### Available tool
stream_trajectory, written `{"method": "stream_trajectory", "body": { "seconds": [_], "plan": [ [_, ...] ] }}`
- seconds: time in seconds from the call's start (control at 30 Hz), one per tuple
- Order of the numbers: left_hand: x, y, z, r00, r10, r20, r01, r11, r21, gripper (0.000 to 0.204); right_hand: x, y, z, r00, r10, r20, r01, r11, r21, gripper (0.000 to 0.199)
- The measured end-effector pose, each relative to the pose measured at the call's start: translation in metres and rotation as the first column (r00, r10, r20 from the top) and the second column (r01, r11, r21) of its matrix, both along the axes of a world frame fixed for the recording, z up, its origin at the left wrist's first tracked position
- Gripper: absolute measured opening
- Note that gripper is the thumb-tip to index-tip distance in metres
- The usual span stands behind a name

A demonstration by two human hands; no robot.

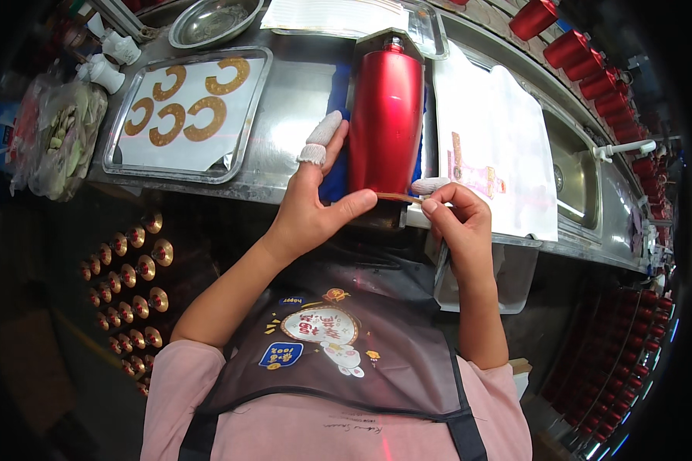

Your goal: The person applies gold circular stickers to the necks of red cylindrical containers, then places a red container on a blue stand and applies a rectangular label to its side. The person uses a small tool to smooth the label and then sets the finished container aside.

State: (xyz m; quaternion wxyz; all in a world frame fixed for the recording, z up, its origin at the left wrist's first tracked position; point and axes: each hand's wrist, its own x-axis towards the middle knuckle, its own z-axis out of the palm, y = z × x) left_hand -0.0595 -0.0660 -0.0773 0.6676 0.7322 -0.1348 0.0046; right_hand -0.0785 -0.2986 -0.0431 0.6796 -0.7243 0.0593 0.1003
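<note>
A glossy red metallic vase-like bottle (386, 123) lies on a blue cloth (336, 180) on the bench, its narrow neck pointing away from me. My left hand (309, 192) steadies it, with the fingers along its left side and the thumb pressed at its near edge. White covers wrap some fingertips. A thin gold-brown strip (400, 197) runs along that near edge. Its right end is pinched between the thumb and index finger of my right hand (463, 221). Another covered finger of that hand touches the bottle's lower right side.
To the left, a metal tray (265, 84) holds several gold C-shaped pieces on white paper. A metal bowl (211, 21) stands behind it. White sheets (515, 123) with a pink-and-gold decal (480, 178) lie right, before a sink (577, 173). Gold parts (150, 269) stand lower left.
</note>
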Motion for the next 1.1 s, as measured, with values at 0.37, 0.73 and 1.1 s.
{"method": "stream_trajectory", "body": {
  "seconds": [0.37,0.73,1.1],
  "plan": [
    [0.007,-0.003,-0.01,0.997,0.005,-0.083,-0.013,0.994,-0.104,0.093,0.004,0.001,-0.004,1.0,0.002,-0.024,-0.001,0.999,0.053,0.013],
    [0.01,0.014,-0.006,0.96,-0.152,-0.235,0.052,0.922,-0.385,0.078,0.005,0.008,-0.005,1.0,0.002,-0.008,-0.002,1.0,0.021,0.013],
    [0.008,0.002,-0.015,0.995,-0.018,-0.099,0.0,0.983,-0.181,0.086,0.006,0.01,-0.008,1.0,-0.022,0.002,0.022,0.998,0.057,0.013]
  ]
}}
